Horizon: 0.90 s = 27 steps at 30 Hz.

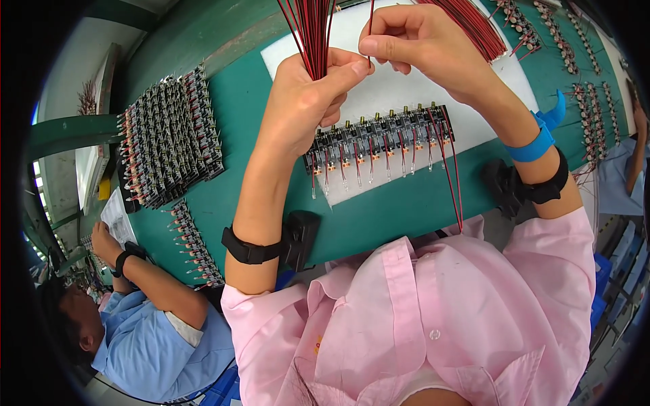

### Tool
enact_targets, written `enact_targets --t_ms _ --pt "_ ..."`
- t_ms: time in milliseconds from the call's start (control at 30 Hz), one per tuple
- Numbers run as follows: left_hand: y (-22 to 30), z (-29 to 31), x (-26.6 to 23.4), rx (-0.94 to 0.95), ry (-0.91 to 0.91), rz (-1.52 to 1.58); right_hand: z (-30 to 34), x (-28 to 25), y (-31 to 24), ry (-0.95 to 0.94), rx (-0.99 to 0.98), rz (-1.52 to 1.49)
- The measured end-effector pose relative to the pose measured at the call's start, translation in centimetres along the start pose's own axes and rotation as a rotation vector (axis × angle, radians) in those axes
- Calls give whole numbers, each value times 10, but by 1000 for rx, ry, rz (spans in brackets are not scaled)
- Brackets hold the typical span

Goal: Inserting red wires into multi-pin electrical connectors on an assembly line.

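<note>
Nearest the lens, a pink shirt (pixel 433 318), with both forearms reaching up over a green bench (pixel 237 196). Left hand (pixel 301 95) clenching a bundle of wires (pixel 313 30), red and black, thumb pressing it against the curled fingers just above a white mat (pixel 406 88). Right hand (pixel 413 37) pinching a single wire (pixel 371 17) between thumb and forefinger, right beside the bundle, other fingers folded in. Lying across the mat below both hands, a row of boards (pixel 379 139), small and dark, each trailing short leads; two long wires (pixel 452 183) hanging from its right end toward the bench edge. Resting on the bench to the left, a block of boards (pixel 169 139), tightly stacked, and a shorter strip (pixel 193 243) nearer the edge. More wires (pixel 474 24) spreading over the mat's far right corner, further board strips (pixel 589 115) lining the right side. Working at lower left, a person in blue (pixel 156 338).

Wires looking thin, light and limp, likely springing apart if loosely held; best gripped close to the end, between fingertips, pulling straight along the strand. Boards appearing fragile, better lifted by the edges.
</note>
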<state>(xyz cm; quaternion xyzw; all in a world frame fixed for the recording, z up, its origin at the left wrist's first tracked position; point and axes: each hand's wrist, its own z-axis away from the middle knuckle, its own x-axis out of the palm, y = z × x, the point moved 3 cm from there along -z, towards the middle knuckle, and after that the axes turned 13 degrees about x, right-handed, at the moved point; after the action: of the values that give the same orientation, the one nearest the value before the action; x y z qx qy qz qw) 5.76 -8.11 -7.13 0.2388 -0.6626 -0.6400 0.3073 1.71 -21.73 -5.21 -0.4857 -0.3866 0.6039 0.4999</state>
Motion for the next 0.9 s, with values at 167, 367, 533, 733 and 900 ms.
enact_targets --t_ms 167,367,533,733,900 --pt "1 1 -1 -5 -26 3 0 1 0 -3 -9 -5" --pt "3 3 2 61 14 -103 -2 5 7 23 -138 -91" --pt "6 4 3 87 -2 -179 -15 6 22 32 -247 -9" --pt "8 7 0 191 21 -362 13 7 -7 57 -121 175" --pt "8 9 6 241 21 -554 20 5 6 157 -251 425"
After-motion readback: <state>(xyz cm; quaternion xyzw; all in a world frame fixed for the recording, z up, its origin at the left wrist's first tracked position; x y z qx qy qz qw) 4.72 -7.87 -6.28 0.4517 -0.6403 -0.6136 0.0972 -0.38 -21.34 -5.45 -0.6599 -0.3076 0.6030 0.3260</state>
